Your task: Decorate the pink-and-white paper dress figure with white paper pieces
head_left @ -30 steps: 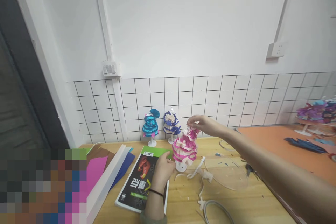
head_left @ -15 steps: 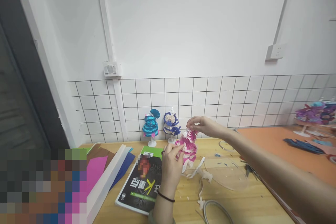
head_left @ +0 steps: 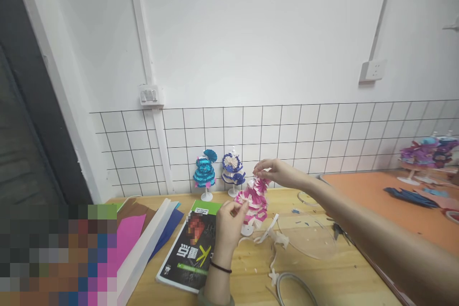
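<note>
A pink-and-white pleated paper decoration [head_left: 258, 208] stands in tiers on a white round base [head_left: 246, 230]. At its top, the fingers of my right hand [head_left: 274, 173] are closed on the tip, reaching over from the right. My left hand [head_left: 229, 220], with a black band at the wrist, is pinched at the lower left ruffles, where a pink-and-white pleated piece [head_left: 242, 197] shows just above the fingers. Behind stand two similar decorations, one turquoise [head_left: 205, 172] and one dark blue and cream [head_left: 233, 169].
A black-and-green book [head_left: 182, 258] lies left of my left forearm. Coloured paper sheets [head_left: 129, 234] and a white roll [head_left: 143, 244] lie farther left. White scraps [head_left: 279, 239] and a grey cable loop [head_left: 294, 277] are at front right. An orange surface [head_left: 362, 191] holds more decorations [head_left: 412, 155].
My left hand has drawn slightly left and down from the ruffles, uncovering more of the pleated piece and the white base. My right hand stays at the top.
</note>
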The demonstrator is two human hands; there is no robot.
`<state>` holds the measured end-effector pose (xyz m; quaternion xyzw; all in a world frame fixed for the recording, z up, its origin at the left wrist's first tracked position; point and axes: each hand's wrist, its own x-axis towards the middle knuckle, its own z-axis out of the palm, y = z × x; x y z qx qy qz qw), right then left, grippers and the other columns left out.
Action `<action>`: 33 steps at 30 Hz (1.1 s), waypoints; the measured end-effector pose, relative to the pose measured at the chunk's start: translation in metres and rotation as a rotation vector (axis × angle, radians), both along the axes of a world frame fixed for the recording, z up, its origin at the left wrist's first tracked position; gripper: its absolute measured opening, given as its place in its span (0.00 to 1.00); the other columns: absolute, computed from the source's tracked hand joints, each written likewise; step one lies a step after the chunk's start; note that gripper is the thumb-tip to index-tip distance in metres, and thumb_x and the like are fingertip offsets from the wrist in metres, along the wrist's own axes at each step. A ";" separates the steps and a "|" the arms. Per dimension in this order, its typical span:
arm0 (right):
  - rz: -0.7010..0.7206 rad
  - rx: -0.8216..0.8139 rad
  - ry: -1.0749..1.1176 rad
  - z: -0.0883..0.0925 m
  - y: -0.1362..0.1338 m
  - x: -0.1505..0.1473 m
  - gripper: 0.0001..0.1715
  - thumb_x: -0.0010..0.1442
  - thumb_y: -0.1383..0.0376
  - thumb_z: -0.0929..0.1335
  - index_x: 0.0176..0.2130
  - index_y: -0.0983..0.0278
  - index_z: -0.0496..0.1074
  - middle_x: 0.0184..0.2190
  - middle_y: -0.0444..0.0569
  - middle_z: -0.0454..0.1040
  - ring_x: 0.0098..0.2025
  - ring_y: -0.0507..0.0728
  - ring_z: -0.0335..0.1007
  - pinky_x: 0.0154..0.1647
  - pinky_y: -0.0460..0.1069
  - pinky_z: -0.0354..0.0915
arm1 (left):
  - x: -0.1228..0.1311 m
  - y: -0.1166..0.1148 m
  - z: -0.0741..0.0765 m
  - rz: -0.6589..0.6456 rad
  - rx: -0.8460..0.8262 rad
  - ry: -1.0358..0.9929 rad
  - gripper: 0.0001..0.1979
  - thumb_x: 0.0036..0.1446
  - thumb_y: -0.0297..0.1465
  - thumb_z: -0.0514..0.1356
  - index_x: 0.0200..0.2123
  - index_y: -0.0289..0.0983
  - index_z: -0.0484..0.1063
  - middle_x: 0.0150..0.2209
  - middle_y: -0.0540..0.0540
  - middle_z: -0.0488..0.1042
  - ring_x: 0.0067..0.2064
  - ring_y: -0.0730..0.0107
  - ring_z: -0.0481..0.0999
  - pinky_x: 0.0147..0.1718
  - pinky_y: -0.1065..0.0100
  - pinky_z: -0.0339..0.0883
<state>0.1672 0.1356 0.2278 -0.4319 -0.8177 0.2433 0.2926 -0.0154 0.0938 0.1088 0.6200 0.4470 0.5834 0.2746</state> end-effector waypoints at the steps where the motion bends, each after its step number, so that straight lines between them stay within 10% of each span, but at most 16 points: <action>1: 0.000 0.000 -0.003 0.001 -0.001 0.000 0.13 0.54 0.59 0.64 0.33 0.65 0.73 0.38 0.50 0.71 0.28 0.50 0.68 0.31 0.48 0.68 | -0.001 0.001 -0.001 0.023 -0.021 -0.026 0.13 0.50 0.37 0.56 0.19 0.37 0.70 0.19 0.52 0.66 0.23 0.74 0.64 0.24 0.74 0.56; 20: 0.033 0.047 -0.022 -0.001 -0.004 -0.003 0.14 0.54 0.58 0.64 0.34 0.64 0.74 0.39 0.49 0.71 0.29 0.50 0.68 0.31 0.47 0.66 | 0.010 0.008 -0.017 0.249 0.326 0.292 0.18 0.47 0.21 0.56 0.42 0.44 0.70 0.35 0.45 0.71 0.40 0.61 0.68 0.39 0.63 0.60; 33: 0.039 0.110 -0.006 -0.005 -0.006 -0.002 0.12 0.55 0.61 0.64 0.35 0.64 0.74 0.38 0.50 0.71 0.30 0.51 0.69 0.30 0.47 0.66 | 0.011 0.006 -0.016 0.317 0.375 0.441 0.10 0.51 0.23 0.54 0.34 0.39 0.72 0.31 0.45 0.70 0.37 0.64 0.68 0.35 0.64 0.61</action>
